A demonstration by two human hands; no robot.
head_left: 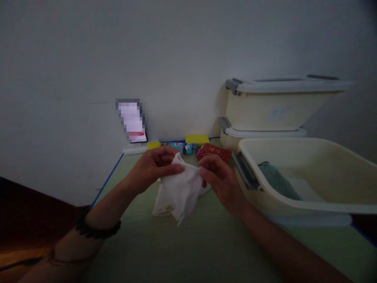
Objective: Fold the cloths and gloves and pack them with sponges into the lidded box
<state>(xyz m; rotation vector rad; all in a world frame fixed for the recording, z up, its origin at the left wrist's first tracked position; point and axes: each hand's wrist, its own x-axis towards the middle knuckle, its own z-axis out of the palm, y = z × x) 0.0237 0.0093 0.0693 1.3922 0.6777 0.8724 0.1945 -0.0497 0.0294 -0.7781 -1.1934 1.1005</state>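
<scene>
A thin white cloth (184,186) hangs in loose folds over the table, its upper edge stretched between both hands. My left hand (160,163) is closed on its upper left part, thumb on the near side. The cloth's upper right edge is pinched between the thumb and fingers of my right hand (219,177). Its lower corners droop towards the tabletop; whether they touch it I cannot tell. Behind the hands lie a red patterned packet (213,151) and a blue printed packet (184,148), partly covered by my left hand.
An open cream bin (332,157) at right holds a grey-green knitted item (277,181). Behind it, lidded cream boxes (265,112) are stacked against the wall. A phone (132,120) leans at the back left. Yellow blocks (197,140) lie along the back of the green table (188,251).
</scene>
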